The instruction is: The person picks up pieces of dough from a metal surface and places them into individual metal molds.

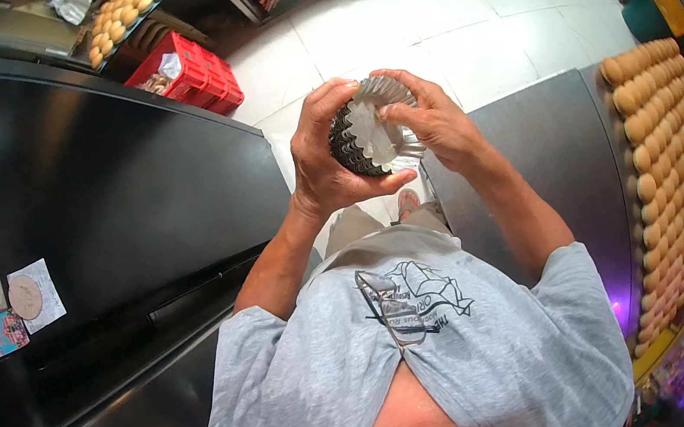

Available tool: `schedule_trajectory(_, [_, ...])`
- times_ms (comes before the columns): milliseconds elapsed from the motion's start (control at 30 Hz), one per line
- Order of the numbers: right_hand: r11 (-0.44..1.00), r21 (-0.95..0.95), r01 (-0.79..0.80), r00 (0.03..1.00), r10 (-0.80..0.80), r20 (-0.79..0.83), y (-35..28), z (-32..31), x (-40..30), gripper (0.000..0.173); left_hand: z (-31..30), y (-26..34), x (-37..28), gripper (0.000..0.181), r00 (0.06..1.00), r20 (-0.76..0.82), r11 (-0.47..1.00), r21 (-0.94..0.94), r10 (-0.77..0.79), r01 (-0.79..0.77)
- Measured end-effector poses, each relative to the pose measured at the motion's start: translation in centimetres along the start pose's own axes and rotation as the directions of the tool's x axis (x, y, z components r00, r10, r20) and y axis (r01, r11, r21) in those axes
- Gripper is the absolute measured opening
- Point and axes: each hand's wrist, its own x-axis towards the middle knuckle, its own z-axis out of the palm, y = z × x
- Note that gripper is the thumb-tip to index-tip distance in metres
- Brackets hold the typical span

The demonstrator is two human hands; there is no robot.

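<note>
My left hand (317, 151) wraps around a stack of nested fluted metal baking moulds (349, 147), with its thumb below and fingers along the far side. At the stack's right end, the pale inside of a fluted mould (374, 137) faces up. My right hand (437, 121) grips the fluted metal at this end, thumb pressed inside and fingers around the outer rim. Whether the mould in my right hand is apart from the stack cannot be told. Both hands are held in front of my waist, above the floor.
To the left stands a large black-topped metal unit (145, 169) with papers (42, 295) on it. A metal table (524, 155) is on the right, beside rows of round buns (665, 181). Beyond are a red plastic crate (211, 78), more buns (121, 15) and white floor tiles (367, 20).
</note>
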Motion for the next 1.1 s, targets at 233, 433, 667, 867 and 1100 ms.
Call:
schedule_trajectory(233, [0.949, -0.278, 0.149, 0.989, -0.144, 0.038, -1.3, -0.9, 8.7, 0.077, -0.4, -5.5, 3.1, 0.107, 0.990, 0.052, 0.989, -0.054, -0.133, 0.136])
schedule_trajectory(433, [0.880, -0.475, 0.016, 0.984, -0.098, -0.149, -1.4, -2.5, 16.2, 0.088, -1.8, -13.9, 5.9, 0.106, 0.980, 0.133, 0.971, -0.166, -0.151, 0.172])
schedule_trajectory(667, [0.796, -0.604, 0.049, 0.983, -0.146, -0.113, -3.1, 1.4, 27.0, 0.092, -7.0, -23.8, 11.0, 0.105, 0.978, 0.182, 0.956, -0.252, -0.105, 0.149])
schedule_trajectory(867, [0.719, -0.665, 0.202, 0.979, -0.146, 0.140, -4.5, 3.2, 34.9, 0.094, -10.1, -29.6, 14.0, 0.106, 0.961, 0.200, 0.928, -0.283, -0.189, 0.241])
schedule_trajectory(1100, [0.693, -0.711, 0.119, 0.988, -0.011, 0.155, -5.2, 2.7, 43.4, 0.089, -11.5, -36.1, 16.4, 0.109, 0.938, 0.190, 0.913, -0.239, -0.290, 0.331])
